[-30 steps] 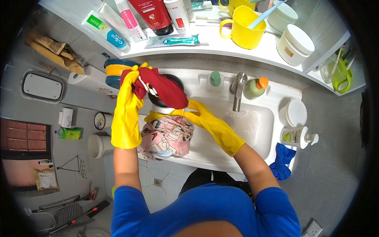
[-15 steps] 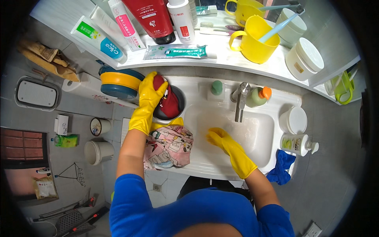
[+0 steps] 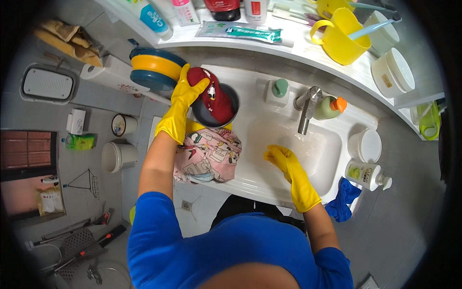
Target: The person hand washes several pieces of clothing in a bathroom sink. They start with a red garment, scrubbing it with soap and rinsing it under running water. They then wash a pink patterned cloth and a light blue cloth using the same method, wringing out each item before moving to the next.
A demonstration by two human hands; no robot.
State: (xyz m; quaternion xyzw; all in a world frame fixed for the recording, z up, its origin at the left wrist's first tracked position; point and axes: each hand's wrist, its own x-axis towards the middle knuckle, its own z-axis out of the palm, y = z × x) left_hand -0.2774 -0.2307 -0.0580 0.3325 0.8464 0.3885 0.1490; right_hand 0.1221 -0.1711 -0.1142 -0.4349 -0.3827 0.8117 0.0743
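My left hand [image 3: 185, 96], in a yellow rubber glove, grips the upper end of a dark red cloth [image 3: 219, 103] with a small black-and-white figure on it. The cloth's lower part lies in a round dark grey basin [image 3: 234, 98] at the sink's left end. Just in front of that basin, a pink printed cloth [image 3: 209, 154] is draped over the counter edge, with something yellow partly under it. My right hand [image 3: 284, 161], gloved in yellow too, hovers over the white sink [image 3: 332, 149], fingers loosely bent and holding nothing visible.
A chrome faucet [image 3: 308, 108] stands behind the sink between two pump bottles. On the right are a white tub [image 3: 365, 145], another pump bottle [image 3: 364, 174] and a blue cloth [image 3: 344, 198]. Stacked blue and yellow basins [image 3: 159, 67] hang beside my left hand, below a toiletry shelf [image 3: 298, 55].
The whole view has shifted, with the shelf moving up and out of frame. My left hand draws the red cloth slightly further past the basin rim. My right hand stays over the sink.
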